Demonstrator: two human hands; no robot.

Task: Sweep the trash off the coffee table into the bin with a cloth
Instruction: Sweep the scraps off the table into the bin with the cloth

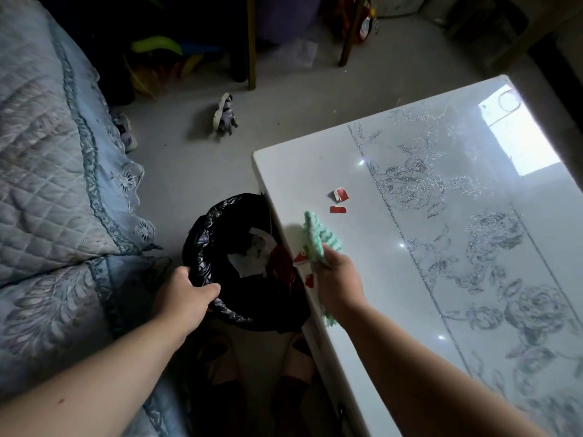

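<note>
The bin (pixel 202 225) stands against the coffee table (pixel 299 171), with open tabletop around two red scraps (pixel 340 195).

One wide-angle camera, worn on the person's head, looked forward and steeply down, close above the left edge of the table (pixel 303 175) and the bin (pixel 197 238) beside it, with floor (pixel 284 96) beyond.

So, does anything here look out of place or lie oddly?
Yes. Two red scraps lie on the coffee table beyond the cloth, away from the torn pieces at the edge above the bin. On the floor behind, a sandal lies tipped on its side.
</note>
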